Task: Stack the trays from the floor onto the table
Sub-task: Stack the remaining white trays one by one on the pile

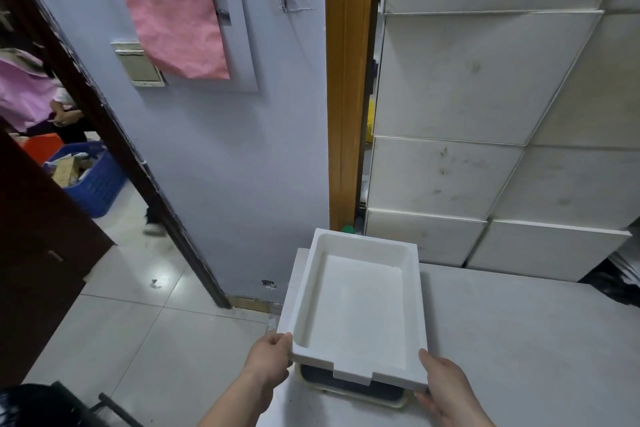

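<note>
I hold a white rectangular tray (360, 302) by its near corners, just above the left end of the pale grey table (519, 340). My left hand (268, 355) grips the near left corner. My right hand (445, 383) grips the near right corner. Under the white tray lies another tray (353, 388) with a cream rim and a dark inside; only its near edge shows. I cannot tell whether the white tray touches it.
White tiled walls (485, 114) stand behind the table. A grey wall and a wooden door frame (346, 80) lie ahead. At left, a doorway opens onto a tiled floor (138, 322) with a blue crate (93, 180) and a person beyond it.
</note>
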Demonstrator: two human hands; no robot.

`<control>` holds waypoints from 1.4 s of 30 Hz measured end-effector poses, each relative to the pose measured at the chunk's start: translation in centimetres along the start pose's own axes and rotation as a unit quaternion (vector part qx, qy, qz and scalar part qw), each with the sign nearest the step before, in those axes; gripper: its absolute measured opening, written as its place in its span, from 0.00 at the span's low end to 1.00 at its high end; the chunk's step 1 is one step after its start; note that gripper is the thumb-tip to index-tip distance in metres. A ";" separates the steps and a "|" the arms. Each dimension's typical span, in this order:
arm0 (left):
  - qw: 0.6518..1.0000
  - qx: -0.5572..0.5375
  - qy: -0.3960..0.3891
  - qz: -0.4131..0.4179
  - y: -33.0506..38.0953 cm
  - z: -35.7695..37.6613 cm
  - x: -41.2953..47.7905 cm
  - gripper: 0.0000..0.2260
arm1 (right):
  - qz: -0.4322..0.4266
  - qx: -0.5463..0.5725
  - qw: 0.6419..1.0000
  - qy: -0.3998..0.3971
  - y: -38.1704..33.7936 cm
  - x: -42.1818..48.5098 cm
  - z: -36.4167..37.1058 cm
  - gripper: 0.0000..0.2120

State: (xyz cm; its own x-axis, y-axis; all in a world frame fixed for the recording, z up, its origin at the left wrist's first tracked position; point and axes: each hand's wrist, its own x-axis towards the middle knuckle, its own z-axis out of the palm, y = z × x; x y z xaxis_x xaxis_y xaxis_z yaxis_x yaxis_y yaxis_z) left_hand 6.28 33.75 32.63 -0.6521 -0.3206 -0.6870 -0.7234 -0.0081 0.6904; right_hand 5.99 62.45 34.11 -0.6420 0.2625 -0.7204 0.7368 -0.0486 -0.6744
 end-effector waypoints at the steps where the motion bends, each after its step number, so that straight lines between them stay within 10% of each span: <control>1: 1.000 0.004 0.000 -0.002 0.1 -0.1 0.0 0.11 | -0.001 -0.006 1.000 0.004 -0.1 0.3 0.1 0.12; 28: 0.991 0.132 -0.032 -0.005 13.7 5.0 14.8 0.32 | 0.066 -0.032 0.996 0.050 -9.6 14.3 3.6 0.36; 42: 0.979 0.202 0.024 0.006 15.8 7.8 18.2 0.31 | 0.000 -0.092 0.991 0.097 -12.3 18.1 4.9 0.23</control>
State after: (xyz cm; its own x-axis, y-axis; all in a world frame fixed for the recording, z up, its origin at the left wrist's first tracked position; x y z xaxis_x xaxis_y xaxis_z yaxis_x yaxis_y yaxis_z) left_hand -18.80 35.14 29.30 -0.6562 -0.3624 -0.6619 -0.7532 0.3678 0.5453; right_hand -15.68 63.08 28.58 -0.6030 0.4431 -0.6633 0.7738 0.1227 -0.6215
